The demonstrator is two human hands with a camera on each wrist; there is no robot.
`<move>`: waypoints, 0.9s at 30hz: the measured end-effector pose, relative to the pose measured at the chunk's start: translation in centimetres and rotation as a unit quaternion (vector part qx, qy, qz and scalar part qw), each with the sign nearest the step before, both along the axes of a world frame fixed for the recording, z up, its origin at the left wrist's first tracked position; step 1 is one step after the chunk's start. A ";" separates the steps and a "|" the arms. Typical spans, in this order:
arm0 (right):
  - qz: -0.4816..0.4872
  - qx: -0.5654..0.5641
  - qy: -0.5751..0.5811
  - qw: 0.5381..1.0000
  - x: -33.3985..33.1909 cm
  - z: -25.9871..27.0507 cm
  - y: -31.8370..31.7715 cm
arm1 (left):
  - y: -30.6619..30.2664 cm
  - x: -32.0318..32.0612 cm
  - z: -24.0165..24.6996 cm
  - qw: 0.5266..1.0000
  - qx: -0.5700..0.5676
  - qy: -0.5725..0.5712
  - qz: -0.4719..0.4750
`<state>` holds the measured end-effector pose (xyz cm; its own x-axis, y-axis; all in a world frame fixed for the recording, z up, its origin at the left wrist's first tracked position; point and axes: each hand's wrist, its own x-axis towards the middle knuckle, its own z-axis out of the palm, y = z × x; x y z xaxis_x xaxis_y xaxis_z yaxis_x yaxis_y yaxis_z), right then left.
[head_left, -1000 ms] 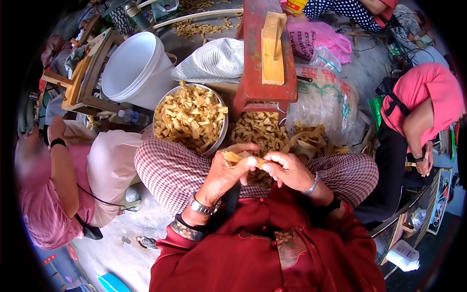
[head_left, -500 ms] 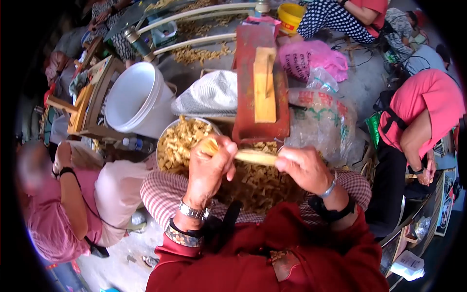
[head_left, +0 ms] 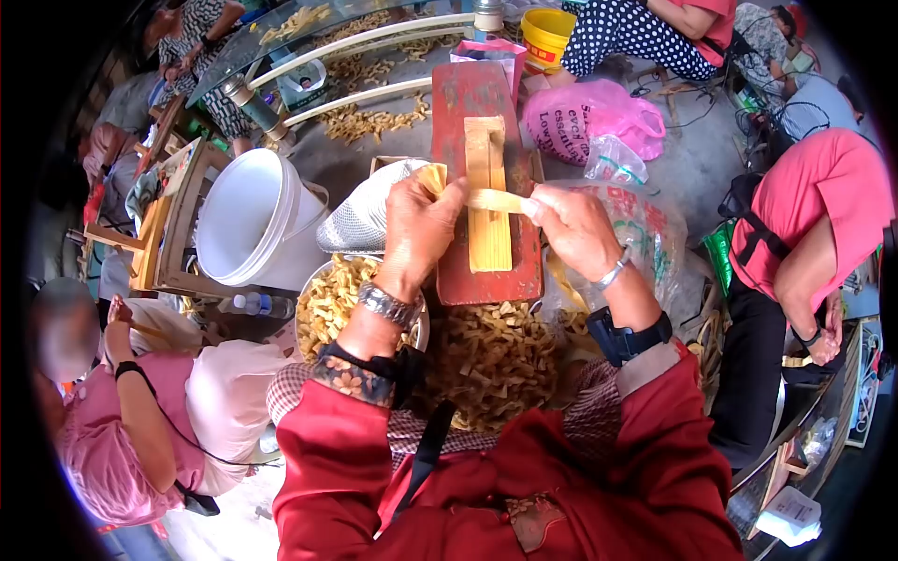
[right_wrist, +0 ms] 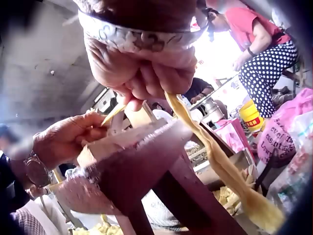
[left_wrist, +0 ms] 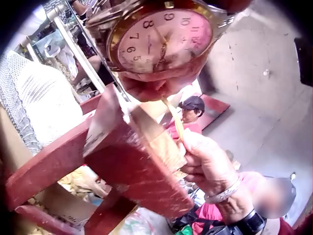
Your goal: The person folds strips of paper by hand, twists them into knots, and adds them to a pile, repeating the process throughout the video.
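Observation:
Both hands hold a long flat yellow strip (head_left: 496, 200), its kind unclear, stretched across a wooden block (head_left: 488, 245) on a red bench (head_left: 451, 140). My left hand (head_left: 419, 224) grips one end, with a folded yellow piece (head_left: 433, 178) showing above its fingers. On the other side of the block, my right hand (head_left: 572, 226) pinches the strip between thumb and fingers. In the right wrist view, a long tail of the strip (right_wrist: 215, 155) hangs below the right hand. A pile of short yellow pieces (head_left: 491, 369) lies below the bench's near end.
A bowl of similar pieces (head_left: 339, 297) stands left of the pile, with a white bucket (head_left: 248, 220) behind it. Right of the bench lie a clear plastic sack (head_left: 645, 224) and a pink bag (head_left: 599, 117). Seated people (head_left: 804, 215) are on both sides.
Both hands have moved forward from the lap to over the bench, carrying the strip. It is now stretched out across the wooden block. The head view has shifted.

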<state>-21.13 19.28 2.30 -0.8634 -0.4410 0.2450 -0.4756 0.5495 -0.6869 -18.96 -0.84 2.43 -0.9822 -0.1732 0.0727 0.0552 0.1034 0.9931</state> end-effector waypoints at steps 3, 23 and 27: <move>0.010 0.040 0.010 0.999 0.3 -0.5 0.0 | 0.2 0.3 -1.2 0.990 -0.140 0.014 0.027; 0.253 -0.218 -0.191 0.923 9.1 2.0 -0.6 | 0.2 13.8 2.5 0.921 -0.065 -0.336 -0.184; 0.371 -0.233 -0.060 0.897 16.2 -0.9 -3.6 | 2.1 18.8 -2.4 0.893 0.231 -0.339 -0.186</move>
<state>-4.90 15.65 1.41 -0.4077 -0.7792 0.4761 -0.4989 -0.2466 -0.8308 -0.21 1.24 0.06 -0.7691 0.3159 -0.5556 -0.6299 -0.2272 0.7427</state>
